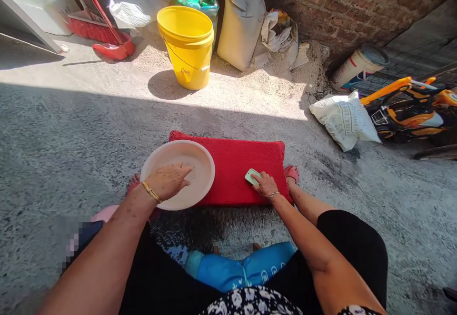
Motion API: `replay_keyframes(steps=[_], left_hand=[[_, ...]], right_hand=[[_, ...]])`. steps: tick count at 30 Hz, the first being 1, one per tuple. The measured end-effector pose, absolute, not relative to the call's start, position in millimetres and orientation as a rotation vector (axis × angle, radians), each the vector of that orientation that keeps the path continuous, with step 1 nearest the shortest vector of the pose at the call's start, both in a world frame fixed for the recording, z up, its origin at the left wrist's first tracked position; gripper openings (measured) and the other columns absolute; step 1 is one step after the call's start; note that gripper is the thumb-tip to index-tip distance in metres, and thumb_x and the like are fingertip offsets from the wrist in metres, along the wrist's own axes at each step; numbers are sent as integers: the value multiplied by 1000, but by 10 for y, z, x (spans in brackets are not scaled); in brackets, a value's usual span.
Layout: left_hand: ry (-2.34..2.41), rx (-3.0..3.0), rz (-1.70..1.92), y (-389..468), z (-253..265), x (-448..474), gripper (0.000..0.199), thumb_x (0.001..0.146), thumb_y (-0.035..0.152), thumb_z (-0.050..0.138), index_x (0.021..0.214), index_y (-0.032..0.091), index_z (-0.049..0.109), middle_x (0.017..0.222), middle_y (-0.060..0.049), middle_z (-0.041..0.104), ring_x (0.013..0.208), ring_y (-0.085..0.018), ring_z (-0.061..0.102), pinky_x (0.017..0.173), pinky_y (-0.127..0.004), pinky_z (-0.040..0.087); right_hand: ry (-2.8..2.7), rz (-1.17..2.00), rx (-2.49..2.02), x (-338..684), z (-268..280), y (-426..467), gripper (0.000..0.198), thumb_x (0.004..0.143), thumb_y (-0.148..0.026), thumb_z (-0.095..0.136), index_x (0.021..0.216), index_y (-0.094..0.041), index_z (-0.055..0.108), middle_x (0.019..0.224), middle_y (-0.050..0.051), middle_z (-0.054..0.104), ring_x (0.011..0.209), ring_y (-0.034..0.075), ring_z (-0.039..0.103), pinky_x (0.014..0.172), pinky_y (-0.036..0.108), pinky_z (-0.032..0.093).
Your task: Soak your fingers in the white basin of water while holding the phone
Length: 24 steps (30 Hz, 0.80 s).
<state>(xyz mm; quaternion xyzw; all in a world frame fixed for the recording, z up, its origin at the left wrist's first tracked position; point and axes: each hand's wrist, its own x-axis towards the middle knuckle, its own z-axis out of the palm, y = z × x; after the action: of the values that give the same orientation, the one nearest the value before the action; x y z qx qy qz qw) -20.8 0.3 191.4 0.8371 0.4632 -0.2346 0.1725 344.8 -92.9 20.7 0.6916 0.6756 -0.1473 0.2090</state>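
Green thing (251, 176)'s already gripped in our right hand (266, 185), left hand (168, 181)'s holding nothing over the basin (204, 170); what remains, dunno.

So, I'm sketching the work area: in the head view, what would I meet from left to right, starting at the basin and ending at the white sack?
Basin → pale green object → right hand → right foot → white sack.
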Motion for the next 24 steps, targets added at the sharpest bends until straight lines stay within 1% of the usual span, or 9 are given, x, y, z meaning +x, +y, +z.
replay_keyframes(steps=[2, 4, 7, 10, 12, 15, 18, 21, 24], left_hand=[[1314, 2384, -667, -20, 1944, -210, 46, 92, 35, 47, 136, 26, 51, 125, -10, 61, 113, -27, 59, 93, -38, 45], [1307, 2377, -660, -38, 1960, -219, 45, 91, 35, 47, 135, 26, 53, 126, -10, 61, 114, -27, 59, 94, -38, 45], [1299, 2360, -647, -46, 1949, -246, 45, 92, 37, 46, 135, 26, 52, 128, -11, 60, 116, -27, 59, 96, -39, 44], [1296, 2361, -667, -39, 1915, -272, 48, 92, 39, 44, 138, 26, 49, 129, -12, 59, 115, -28, 59, 96, -41, 45], [1295, 2357, -673, -30, 1896, -280, 49, 92, 40, 44, 138, 26, 49, 130, -13, 59, 115, -28, 59, 95, -41, 46], [1287, 2353, -691, -14, 1887, -282, 48, 92, 39, 44, 138, 25, 49, 129, -12, 59, 116, -27, 59, 96, -40, 45], [1283, 2357, -710, 15, 1893, -289, 48, 92, 39, 44, 138, 25, 48, 127, -11, 60, 116, -26, 58, 97, -38, 44], [1295, 2372, -696, 38, 1918, -292, 46, 93, 39, 44, 136, 24, 49, 126, -12, 60, 115, -27, 59, 95, -39, 45], [1328, 2389, -662, -24, 1980, -230, 42, 91, 37, 48, 131, 24, 54, 124, -12, 60, 112, -28, 59, 92, -40, 45]], right_hand=[[1618, -368, 2026, 4117, 343, -1057, 53, 90, -41, 55, 142, -35, 48, 129, 13, 51, 108, 25, 53, 89, 37, 37], [1321, -286, 2134, 4616, 496, -1177, 44, 92, -38, 50, 135, -29, 57, 126, 15, 53, 108, 28, 55, 88, 40, 37], [1178, -203, 2193, 4742, 652, -1225, 39, 91, -36, 50, 126, -24, 63, 123, 17, 54, 109, 30, 54, 88, 42, 37], [1526, -243, 2072, 4073, 646, -1111, 46, 86, -37, 57, 131, -27, 58, 125, 15, 53, 108, 28, 53, 88, 39, 37], [1873, -342, 1873, 3367, 576, -1022, 50, 85, -37, 60, 134, -30, 55, 123, 12, 54, 107, 26, 52, 89, 36, 37], [2263, -523, 1536, 2385, 437, -935, 51, 84, -40, 61, 134, -32, 54, 124, 11, 53, 109, 25, 51, 93, 36, 35], [2408, -597, 1369, 2010, 302, -863, 51, 84, -39, 62, 134, -32, 54, 126, 11, 52, 110, 25, 50, 96, 38, 34], [2311, -600, 1404, 2465, 238, -841, 55, 82, -36, 64, 136, -32, 53, 129, 12, 50, 114, 26, 50, 97, 39, 35], [2115, -525, 1522, 3448, 334, -997, 56, 80, -32, 63, 135, -31, 54, 125, 12, 53, 110, 26, 54, 94, 41, 39]])
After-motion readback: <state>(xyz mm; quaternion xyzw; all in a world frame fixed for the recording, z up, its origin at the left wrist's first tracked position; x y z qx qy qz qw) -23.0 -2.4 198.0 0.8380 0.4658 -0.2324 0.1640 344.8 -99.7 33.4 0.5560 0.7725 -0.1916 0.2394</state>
